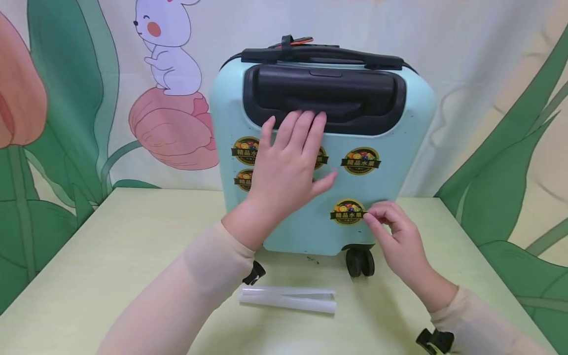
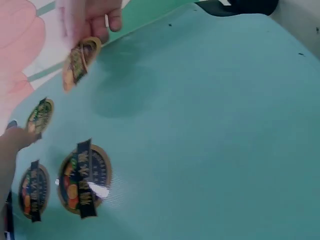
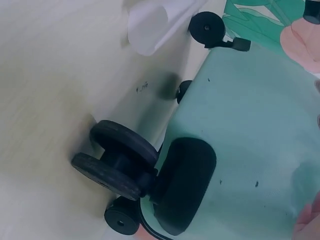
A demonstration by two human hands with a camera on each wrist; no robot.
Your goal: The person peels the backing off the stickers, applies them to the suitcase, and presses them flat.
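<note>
A light teal suitcase point(image 1: 306, 222) stands upright on the table, its black recessed handle panel point(image 1: 328, 93) near the top. My left hand point(image 1: 286, 170) rests on its front with fingers extended, the fingertips on the panel's lower edge. With thumb and fingers, my right hand point(image 1: 397, 239) pinches the edge of an oval fruit-label sticker point(image 1: 348, 212) at the suitcase's lower right. In the left wrist view this pinched sticker point(image 2: 81, 62) appears tilted off the surface. Another sticker point(image 1: 360, 160) is stuck above it. More stickers point(image 1: 245, 150) sit at the left, partly covered by my left hand.
A loosely rolled white sheet point(image 1: 288, 301) lies on the pale table point(image 1: 168, 231) before the suitcase. Black wheels point(image 1: 360, 261) support the case; the right wrist view shows a double wheel point(image 3: 117, 157) close up. A printed curtain point(image 1: 355, 24) hangs behind.
</note>
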